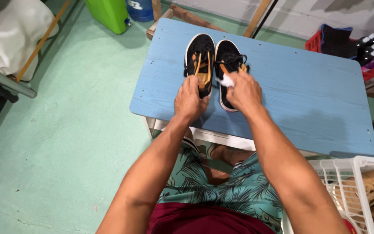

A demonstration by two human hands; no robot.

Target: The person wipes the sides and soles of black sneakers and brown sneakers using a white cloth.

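Two black sneakers with white soles and tan lining stand side by side on a light blue table (291,91). My left hand (190,100) grips the heel end of the left sneaker (199,56). My right hand (244,92) rests over the heel of the right sneaker (228,58) and pinches a small white cloth or wipe (227,81) against it. The rear part of the right sneaker is hidden under that hand.
A white plastic basket (347,182) with tan items sits at lower right. A red crate (314,42) with dark cloth and several bottles (371,50) stands at the table's far right. A green container (108,14) and a white sack (14,30) lie on the green floor at left.
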